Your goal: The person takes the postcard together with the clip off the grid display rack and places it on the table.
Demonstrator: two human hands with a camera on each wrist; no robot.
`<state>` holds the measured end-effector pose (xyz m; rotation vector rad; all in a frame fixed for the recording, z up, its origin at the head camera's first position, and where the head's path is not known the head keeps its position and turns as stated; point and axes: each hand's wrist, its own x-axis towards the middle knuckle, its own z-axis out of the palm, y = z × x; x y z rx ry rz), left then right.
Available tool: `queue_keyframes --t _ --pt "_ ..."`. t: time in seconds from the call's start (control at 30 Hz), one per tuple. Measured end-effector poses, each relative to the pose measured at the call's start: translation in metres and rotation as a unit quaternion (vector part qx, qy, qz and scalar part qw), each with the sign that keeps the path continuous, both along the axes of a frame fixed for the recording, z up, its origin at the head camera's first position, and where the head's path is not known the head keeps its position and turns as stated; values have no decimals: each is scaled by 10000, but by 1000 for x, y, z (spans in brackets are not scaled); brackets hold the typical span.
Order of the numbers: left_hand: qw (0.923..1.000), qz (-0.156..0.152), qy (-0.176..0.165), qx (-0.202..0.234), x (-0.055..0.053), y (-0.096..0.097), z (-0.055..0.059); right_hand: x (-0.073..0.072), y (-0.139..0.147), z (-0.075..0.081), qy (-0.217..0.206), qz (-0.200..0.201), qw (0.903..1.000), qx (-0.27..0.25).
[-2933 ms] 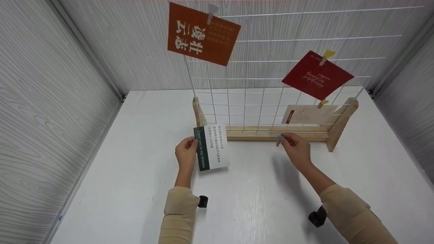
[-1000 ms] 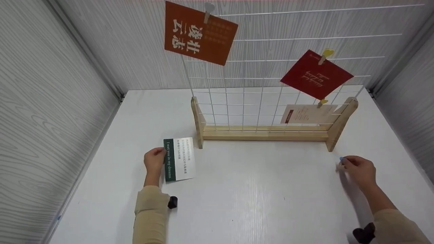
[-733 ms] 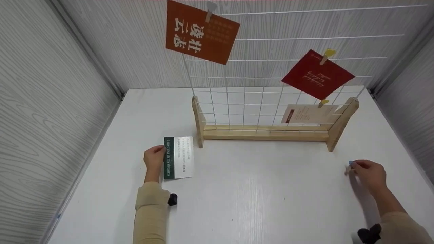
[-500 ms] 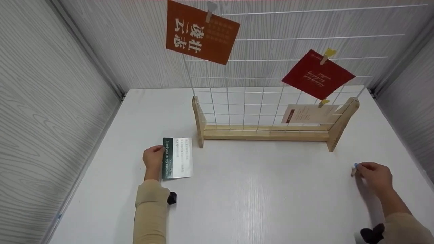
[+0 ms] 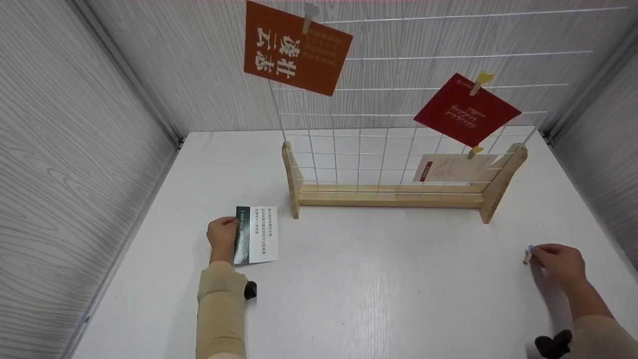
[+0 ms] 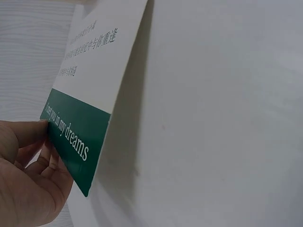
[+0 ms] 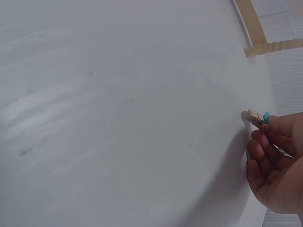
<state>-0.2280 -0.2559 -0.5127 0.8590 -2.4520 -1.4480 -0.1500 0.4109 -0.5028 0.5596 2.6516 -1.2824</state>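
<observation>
On the left of the table, my left hand [image 5: 222, 235] pinches the dark green edge of a green and white postcard [image 5: 262, 234]. The left wrist view shows the postcard [image 6: 80, 125] tilted, raised off the white surface along its near edge, with thumb and fingers on its green strip. Far to the right, my right hand [image 5: 563, 262] pinches a small wooden clothespin [image 5: 527, 256] with a blue piece at its end. The clothespin [image 7: 253, 117] points away from the fingertips in the right wrist view, just over the table.
A white wire grid rack on a wooden base [image 5: 389, 199] stands at the back. Clipped to it are an orange card [image 5: 299, 50], a dark red card [image 5: 466, 109] and a cream card [image 5: 451, 168]. Yellow clothespins [image 5: 481, 82] hold the right-hand cards. The white tabletop [image 5: 349, 279] spreads in front.
Both hands have moved away from the rack: the left with the postcard toward the left, the right with the clothespin toward the right and nearer. Lately both shift only slightly.
</observation>
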Motion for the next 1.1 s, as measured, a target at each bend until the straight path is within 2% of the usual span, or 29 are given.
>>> queue_keyframes --t 0.1,0.23,0.4,0.53,0.7,0.77,0.97,1.07,1.1 --pt "9999 -8 69 111 5 3 10 1 2 1 -49 65 10000 -12" --pt "9998 -16 -15 203 7 4 13 0 4 3 -111 90 9999 -68" --pt "9998 61 -193 62 4 1 8 -2 5 2 -265 -90 9994 -189" --pt "9996 122 -206 -136 1 0 3 -3 5 2 -353 -264 9987 -264" --pt "9978 65 -318 -577 -2 -4 -6 -3 5 2 -316 -316 9984 -359" --pt "9978 66 -328 -569 -1 -4 -7 -3 5 2 -328 -343 9981 -389" --pt "9996 71 -231 -130 3 -1 -1 -3 7 0 -287 -381 9984 -314" --pt "9994 109 -241 -232 3 -2 -3 -2 7 -1 -211 -326 9987 -322" --pt "9990 129 -235 -349 1 -4 -7 -2 7 -1 -186 -302 9988 -331"
